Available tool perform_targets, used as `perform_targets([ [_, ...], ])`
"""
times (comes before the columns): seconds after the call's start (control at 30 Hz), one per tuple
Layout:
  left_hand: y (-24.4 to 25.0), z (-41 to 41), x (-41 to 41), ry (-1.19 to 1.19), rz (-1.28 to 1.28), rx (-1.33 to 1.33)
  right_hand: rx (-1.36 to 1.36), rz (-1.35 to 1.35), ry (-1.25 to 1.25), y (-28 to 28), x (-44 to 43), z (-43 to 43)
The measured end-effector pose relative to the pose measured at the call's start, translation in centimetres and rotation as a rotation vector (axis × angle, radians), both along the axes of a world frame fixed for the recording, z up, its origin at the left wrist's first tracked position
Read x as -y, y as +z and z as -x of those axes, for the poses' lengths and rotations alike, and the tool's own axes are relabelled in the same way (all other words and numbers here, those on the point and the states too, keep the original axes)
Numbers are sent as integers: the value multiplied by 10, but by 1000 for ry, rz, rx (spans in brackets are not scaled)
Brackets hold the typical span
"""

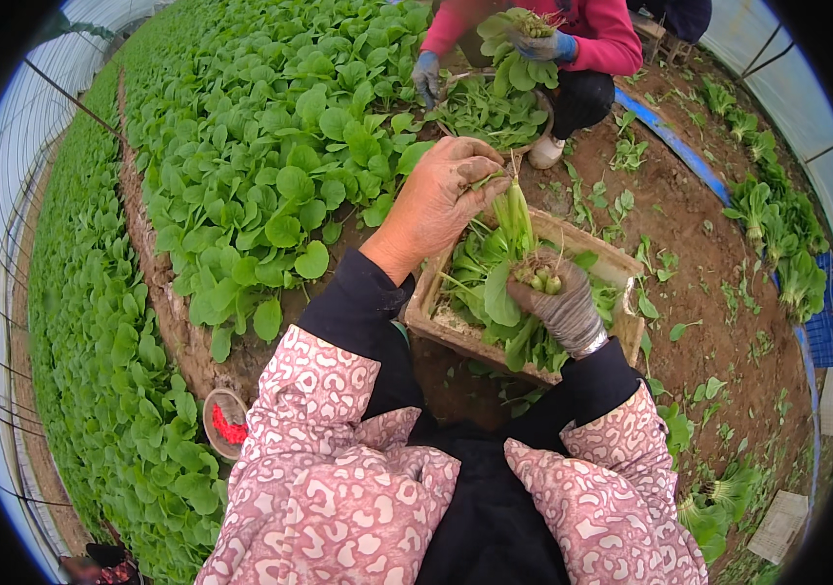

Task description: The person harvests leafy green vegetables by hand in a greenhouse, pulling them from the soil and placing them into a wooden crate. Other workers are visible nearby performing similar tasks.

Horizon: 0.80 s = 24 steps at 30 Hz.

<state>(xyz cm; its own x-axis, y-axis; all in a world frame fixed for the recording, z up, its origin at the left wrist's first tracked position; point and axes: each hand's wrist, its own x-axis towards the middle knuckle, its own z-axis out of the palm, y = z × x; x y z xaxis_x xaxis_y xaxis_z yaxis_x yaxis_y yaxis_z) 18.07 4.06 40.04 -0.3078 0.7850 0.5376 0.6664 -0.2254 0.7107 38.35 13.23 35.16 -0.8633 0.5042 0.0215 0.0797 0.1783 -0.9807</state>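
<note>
My bare left hand (453, 194) has its fingertips pinched on a small leaf beside the upturned root of a leafy green plant (515, 216), whose pale stems point up over the box. In a dirty grey knit glove, my right hand (563, 300) is closed around a bunch of greens (539, 278), roots upward, with the leaves hanging below. Both hands are above a worn, pale box (460, 340) that holds loose leafy greens (471, 281). How the single plant is supported lower down is hidden by leaves.
Dense green beds (277, 168) lie left. A co-worker in a pink top (610, 36) holds greens over a round basket (552, 117). A small tub with red items (225, 424) stands left. Bunches (800, 285), a blue crate (825, 325) and a pale crate (778, 526) lie right.
</note>
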Motion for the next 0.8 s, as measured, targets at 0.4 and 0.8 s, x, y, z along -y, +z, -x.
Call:
perform_targets([
  [0.4, -18, -25, -2, -266, 71, 1109, -9, 171, -52, 5, 0, 2],
  [0.8, -19, -44, -9, -321, -54, 1212, -19, 415, -42, 5, 2, 6],
])
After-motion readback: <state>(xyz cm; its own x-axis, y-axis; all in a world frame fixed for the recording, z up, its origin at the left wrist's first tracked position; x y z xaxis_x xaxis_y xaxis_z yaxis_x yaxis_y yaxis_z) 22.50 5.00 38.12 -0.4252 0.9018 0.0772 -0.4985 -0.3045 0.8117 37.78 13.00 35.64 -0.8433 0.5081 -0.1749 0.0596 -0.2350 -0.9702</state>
